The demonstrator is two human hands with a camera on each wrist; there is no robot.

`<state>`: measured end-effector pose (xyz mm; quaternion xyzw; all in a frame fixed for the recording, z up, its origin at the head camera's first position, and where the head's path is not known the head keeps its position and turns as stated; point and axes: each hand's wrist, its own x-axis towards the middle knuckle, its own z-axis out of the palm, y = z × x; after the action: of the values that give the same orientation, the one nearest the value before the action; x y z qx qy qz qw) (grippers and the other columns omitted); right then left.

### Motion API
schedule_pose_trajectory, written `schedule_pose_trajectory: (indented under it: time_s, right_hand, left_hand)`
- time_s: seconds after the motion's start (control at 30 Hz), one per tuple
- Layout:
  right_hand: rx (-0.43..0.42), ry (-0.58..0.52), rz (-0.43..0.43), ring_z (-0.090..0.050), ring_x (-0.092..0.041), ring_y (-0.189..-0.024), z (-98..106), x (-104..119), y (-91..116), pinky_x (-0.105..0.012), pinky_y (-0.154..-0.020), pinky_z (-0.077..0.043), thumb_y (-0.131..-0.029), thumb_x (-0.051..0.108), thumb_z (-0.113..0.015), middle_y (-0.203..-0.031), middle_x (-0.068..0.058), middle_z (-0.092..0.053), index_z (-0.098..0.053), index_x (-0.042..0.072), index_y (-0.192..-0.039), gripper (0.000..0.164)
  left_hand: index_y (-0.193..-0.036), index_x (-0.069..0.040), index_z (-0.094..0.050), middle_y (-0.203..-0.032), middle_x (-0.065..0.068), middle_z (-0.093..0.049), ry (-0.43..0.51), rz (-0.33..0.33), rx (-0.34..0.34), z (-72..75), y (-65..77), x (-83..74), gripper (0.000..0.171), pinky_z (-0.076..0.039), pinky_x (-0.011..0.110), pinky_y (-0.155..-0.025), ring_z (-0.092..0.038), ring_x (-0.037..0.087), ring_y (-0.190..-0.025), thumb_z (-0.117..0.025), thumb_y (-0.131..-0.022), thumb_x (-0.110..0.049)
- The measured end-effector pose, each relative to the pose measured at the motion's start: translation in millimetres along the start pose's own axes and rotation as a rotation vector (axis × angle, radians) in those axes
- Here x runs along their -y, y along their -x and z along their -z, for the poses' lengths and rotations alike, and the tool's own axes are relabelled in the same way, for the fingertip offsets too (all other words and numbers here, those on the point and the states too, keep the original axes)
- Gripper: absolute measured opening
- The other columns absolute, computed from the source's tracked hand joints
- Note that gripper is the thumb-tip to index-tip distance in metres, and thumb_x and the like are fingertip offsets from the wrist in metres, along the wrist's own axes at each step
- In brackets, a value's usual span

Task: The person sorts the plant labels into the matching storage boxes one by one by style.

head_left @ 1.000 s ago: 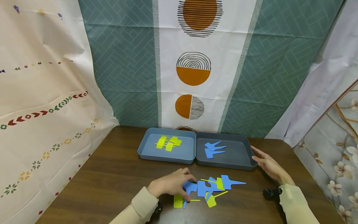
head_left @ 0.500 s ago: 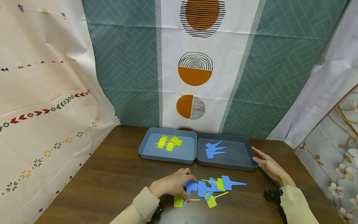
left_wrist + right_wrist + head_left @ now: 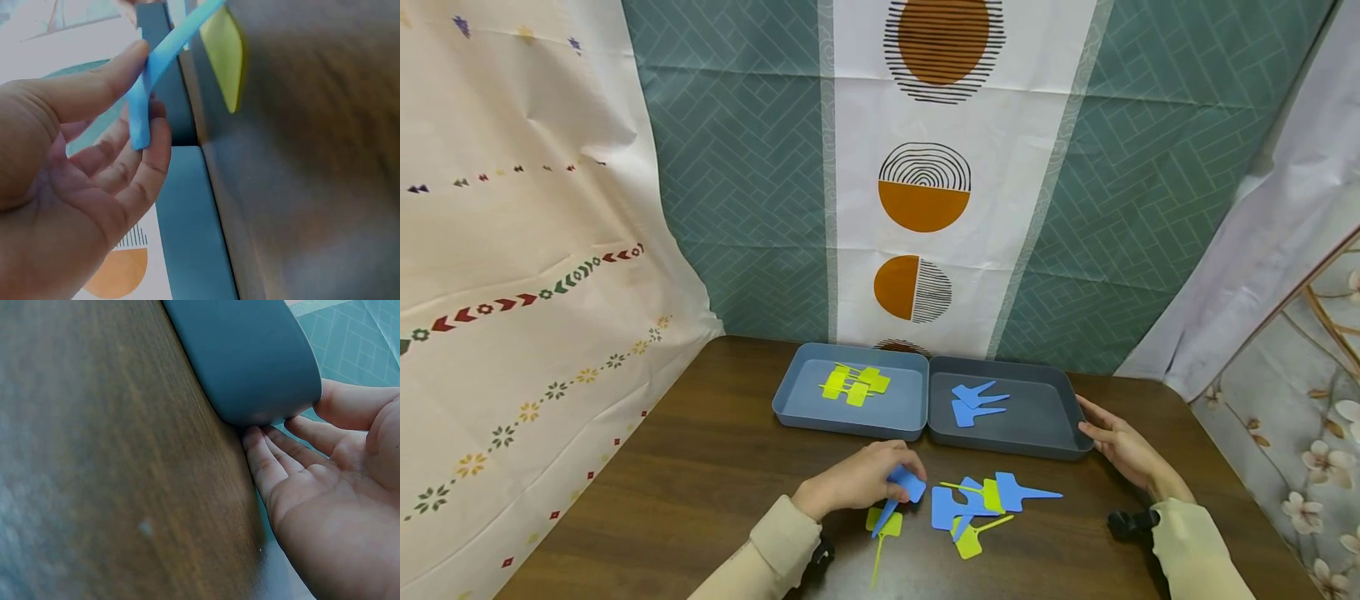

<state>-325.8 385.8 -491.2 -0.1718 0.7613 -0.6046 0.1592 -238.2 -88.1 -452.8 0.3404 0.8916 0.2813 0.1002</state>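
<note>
My left hand (image 3: 868, 475) pinches a blue T-shaped plant label (image 3: 908, 482) between thumb and fingers, above the table. In the left wrist view the thumb presses that blue label (image 3: 140, 119) from one side. Below it, yellow-green plant labels (image 3: 891, 525) lie on the table. To their right is a loose group of blue labels (image 3: 1011, 492) and yellow-green ones (image 3: 968, 543), partly overlapping. My right hand (image 3: 1123, 446) touches the right end of the dark grey tray (image 3: 1037, 417); in the right wrist view, extended fingers (image 3: 265, 465) rest against the tray's end.
A blue-grey tray (image 3: 790, 400) stands left of the dark one, side against side. Several yellow-green labels (image 3: 856, 392) lie in it, while a few blue labels (image 3: 970, 408) lie in the dark tray. Cloth hangs behind the brown table (image 3: 700, 467).
The left hand has lifted the blue label off the yellow-green ones and moved slightly back. One yellow-green label beneath has turned, its stem now pointing toward the front. The right hand stays put.
</note>
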Motion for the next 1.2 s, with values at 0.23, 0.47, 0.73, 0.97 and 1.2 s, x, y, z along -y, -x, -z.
schedule_pose_trajectory:
  time_s: [0.23,0.47,0.73,0.97,1.2]
  right_hand:
    - [-0.007,-0.003,-0.014,0.014,-0.051,-0.152,-0.7,1.1,0.1,-0.068,-0.118,0.004,-0.113,0.014,-0.042,-0.169,-0.026,0.017,0.005,0.001,-0.165,0.072]
    - [-0.003,0.001,-0.001,0.012,-0.052,-0.152,0.0,0.0,0.4,-0.018,-0.109,-0.032,-0.113,0.014,-0.043,-0.169,-0.028,0.016,0.005,0.001,-0.165,0.072]
    - [0.005,-0.012,0.012,0.014,-0.053,-0.151,0.1,-0.1,-0.3,-0.008,-0.094,-0.036,-0.113,0.013,-0.042,-0.168,-0.029,0.017,0.006,-0.001,-0.164,0.072]
    - [0.001,-0.012,0.010,0.013,-0.053,-0.151,-0.7,0.9,-0.1,-0.008,-0.095,-0.036,-0.113,0.014,-0.042,-0.168,-0.029,0.015,0.005,0.000,-0.164,0.071]
    - [0.003,-0.002,-0.001,0.013,-0.052,-0.151,-0.6,1.4,1.6,-0.010,-0.096,-0.036,-0.113,0.016,-0.042,-0.169,-0.026,0.017,0.006,0.001,-0.165,0.072]
  left_hand:
    - [-0.114,-0.018,-0.074,-0.109,-0.011,-0.071,0.183,-0.078,-0.027,9.1,0.4,3.4,0.018,-0.052,0.022,-0.084,-0.059,0.003,-0.095,-0.072,-0.098,-0.009]
    - [-0.118,-0.018,-0.077,-0.114,-0.011,-0.071,0.252,-0.087,-0.051,14.0,0.3,5.9,0.021,-0.052,0.025,-0.087,-0.059,0.004,-0.098,-0.070,-0.100,-0.010]
    - [-0.115,-0.016,-0.074,-0.111,-0.005,-0.073,0.329,-0.065,-0.112,20.4,1.8,5.4,0.015,-0.053,0.028,-0.087,-0.062,0.008,-0.097,-0.068,-0.102,-0.013]
    - [-0.115,-0.017,-0.071,-0.108,-0.008,-0.071,0.395,-0.058,-0.148,24.4,3.6,5.7,0.014,-0.054,0.033,-0.092,-0.064,0.009,-0.100,-0.067,-0.103,-0.011]
    - [-0.123,-0.008,-0.068,-0.112,-0.003,-0.069,0.412,-0.058,-0.205,26.2,3.2,7.5,0.020,-0.052,0.032,-0.093,-0.064,0.014,-0.104,-0.066,-0.103,-0.011]
